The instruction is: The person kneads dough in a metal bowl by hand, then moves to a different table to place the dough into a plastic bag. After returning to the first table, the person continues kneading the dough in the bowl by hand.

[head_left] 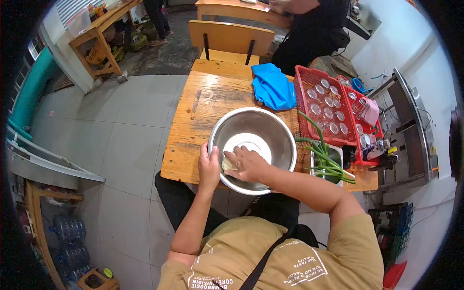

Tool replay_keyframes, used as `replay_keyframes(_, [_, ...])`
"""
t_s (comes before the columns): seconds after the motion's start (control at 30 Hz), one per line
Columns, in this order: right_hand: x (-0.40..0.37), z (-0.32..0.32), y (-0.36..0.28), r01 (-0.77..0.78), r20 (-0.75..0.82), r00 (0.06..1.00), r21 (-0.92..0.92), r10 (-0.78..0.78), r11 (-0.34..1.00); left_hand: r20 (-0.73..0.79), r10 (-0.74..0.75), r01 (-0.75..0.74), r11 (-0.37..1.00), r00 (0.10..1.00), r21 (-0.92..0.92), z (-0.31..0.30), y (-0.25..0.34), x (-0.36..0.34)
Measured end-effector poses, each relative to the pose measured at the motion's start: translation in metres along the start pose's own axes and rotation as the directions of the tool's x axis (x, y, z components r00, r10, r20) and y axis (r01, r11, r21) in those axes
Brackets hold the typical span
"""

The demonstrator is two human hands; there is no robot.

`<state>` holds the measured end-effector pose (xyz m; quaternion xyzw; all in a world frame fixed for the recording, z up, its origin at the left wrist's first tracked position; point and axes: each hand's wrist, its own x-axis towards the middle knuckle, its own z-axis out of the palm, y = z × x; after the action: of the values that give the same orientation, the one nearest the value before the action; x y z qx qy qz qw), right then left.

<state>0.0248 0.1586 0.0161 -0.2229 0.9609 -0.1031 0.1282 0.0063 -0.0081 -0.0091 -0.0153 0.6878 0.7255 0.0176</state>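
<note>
A large stainless steel mixing bowl rests at the near edge of the wooden table, tilted slightly towards me. My left hand grips its left rim, thumb on the inside. My right hand reaches into the bowl, its fingers curved over a pale, dough-like lump against the left inner wall. The fingers partly cover this lump, so its exact kind cannot be made out. A bright white patch shows on the bowl's bottom.
On the wooden table lie a blue plastic bag and green onions over a metal container. Red crates hold several clear cups. A wooden chair stands opposite; a person in black is beyond.
</note>
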Motion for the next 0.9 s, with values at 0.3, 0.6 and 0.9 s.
replay_keyframes(0.3, [0.017,-0.029,0.020,-0.333,-0.191,0.885,0.377,0.425,0.864,-0.020,0.051,-0.049,0.997,0.999,0.060,0.000,0.004,-0.004])
replay_keyframes(0.6, [-0.022,-0.052,0.017,-0.131,-0.263,0.941,0.298,0.213,0.946,-0.030,0.023,-0.022,0.999,0.999,0.028,-0.003,0.003,-0.001])
replay_keyframes(0.9, [0.008,-0.023,-0.008,-0.243,0.013,0.970,0.135,0.244,0.961,-0.012,0.027,-0.027,0.999,1.000,-0.025,-0.003,-0.008,0.003])
